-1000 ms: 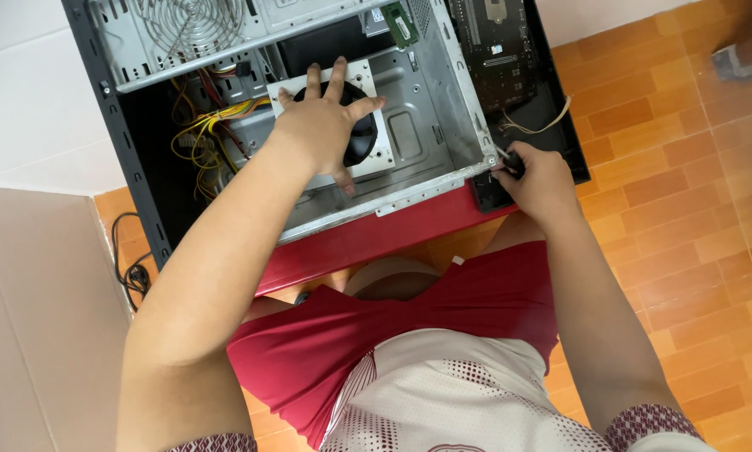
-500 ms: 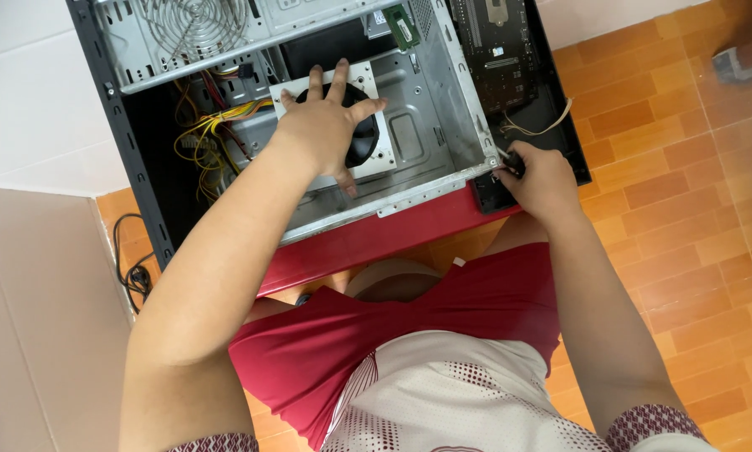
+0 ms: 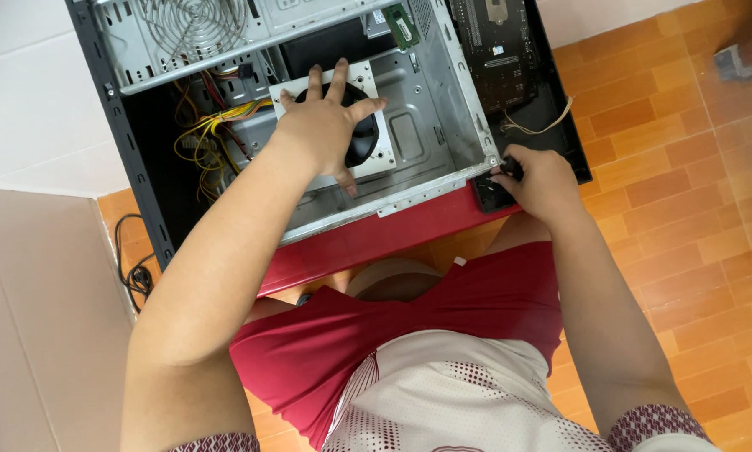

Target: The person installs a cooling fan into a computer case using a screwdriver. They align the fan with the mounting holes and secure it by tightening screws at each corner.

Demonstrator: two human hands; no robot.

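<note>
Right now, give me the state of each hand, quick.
Left hand: open, fingers spread flat on the fan.
Right hand: closed on a small black tool at the case corner.

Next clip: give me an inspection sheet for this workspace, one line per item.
Surface: red stand under an open computer case, on an orange tiled floor.
Job's things: black fan in white frame; small dark tool.
Clutter: grey object on floor.
Grippers: left hand flat on fan; right hand grips tool at case corner.
Cables: yellow wires inside; black cord on floor.
Surroundings: white wall.
</note>
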